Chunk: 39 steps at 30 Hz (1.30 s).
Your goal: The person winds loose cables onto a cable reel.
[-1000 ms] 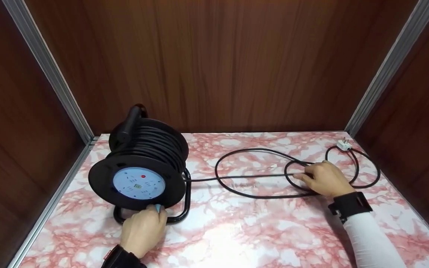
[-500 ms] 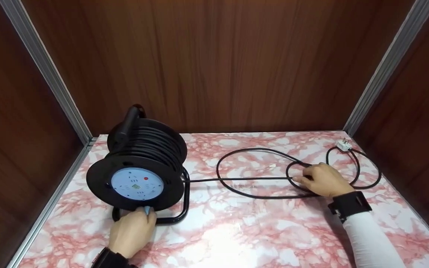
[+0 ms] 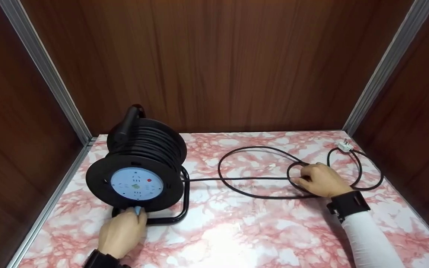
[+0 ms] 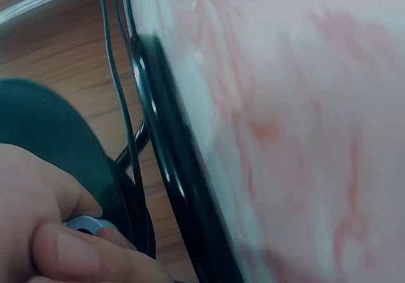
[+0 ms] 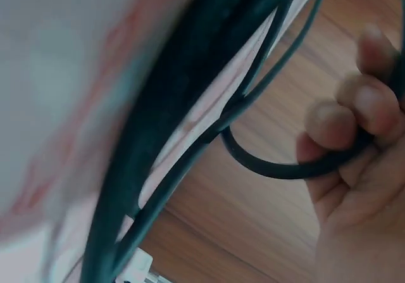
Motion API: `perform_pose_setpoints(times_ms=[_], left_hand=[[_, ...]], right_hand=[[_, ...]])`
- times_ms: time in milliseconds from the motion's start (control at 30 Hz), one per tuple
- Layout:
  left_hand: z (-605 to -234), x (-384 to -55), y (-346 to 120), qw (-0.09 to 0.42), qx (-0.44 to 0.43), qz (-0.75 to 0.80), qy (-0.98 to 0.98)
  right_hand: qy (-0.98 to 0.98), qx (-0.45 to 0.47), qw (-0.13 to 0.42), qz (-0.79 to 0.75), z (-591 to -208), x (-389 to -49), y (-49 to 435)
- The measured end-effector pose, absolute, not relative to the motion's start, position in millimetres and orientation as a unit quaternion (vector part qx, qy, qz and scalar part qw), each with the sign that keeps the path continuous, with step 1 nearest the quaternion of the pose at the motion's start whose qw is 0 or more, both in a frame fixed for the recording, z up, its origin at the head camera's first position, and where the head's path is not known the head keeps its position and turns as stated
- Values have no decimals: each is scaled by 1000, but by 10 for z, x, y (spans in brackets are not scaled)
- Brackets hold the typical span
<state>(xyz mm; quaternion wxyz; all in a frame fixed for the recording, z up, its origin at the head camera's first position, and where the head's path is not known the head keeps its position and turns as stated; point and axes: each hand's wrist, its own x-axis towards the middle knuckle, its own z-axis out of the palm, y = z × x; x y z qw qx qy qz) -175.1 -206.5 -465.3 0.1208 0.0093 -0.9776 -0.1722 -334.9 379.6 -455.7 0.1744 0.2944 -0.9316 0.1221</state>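
Note:
A black cable reel with a pale blue socket face stands on its tubular frame at the left of the table. At the lower rim of its front disc, my left hand pinches a small blue-grey crank knob. In the left wrist view, thumb and finger close round that knob. Out to the right, my right hand holds the black cable that runs from the reel. Its curled fingers wrap the cable in the right wrist view.
Loose cable loops lie on the marbled red-and-white table round my right hand. A white plug rests at the far right corner. Brown wood-look panels with metal edge strips wall the back and sides.
My left hand has moved left along the bottom of the reel with the knob, and the reel's face has turned clockwise. My right hand has barely moved.

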Motion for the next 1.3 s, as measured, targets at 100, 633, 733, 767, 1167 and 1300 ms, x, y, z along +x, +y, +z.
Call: perform_pose_setpoints(times_ms=[100, 633, 733, 767, 1167, 1300], left_hand=[[-4637, -1747, -2105, 94, 32, -187, -977], [-4600, -1744, -2159, 69, 59, -204, -975], [-4599, -1762, -2146, 73, 51, -199, -976], [-4604, -1764, -2137, 79, 46, -196, -976], [-4677, -1725, -2035, 148, 2, -175, -973], [-4636, -1727, -2066, 116, 27, -193, -974]], right_hand=[[-935, 287, 169, 121, -4546, -3360, 3757], [-945, 271, 146, 113, -4557, -3460, 3765], [-944, 264, 157, 120, -4411, -3578, 3749], [-939, 272, 174, 118, -4324, -3631, 3740], [-814, 368, 448, 19, -3083, -3997, 3619], [-897, 330, 293, 35, -3414, -3859, 3738]])
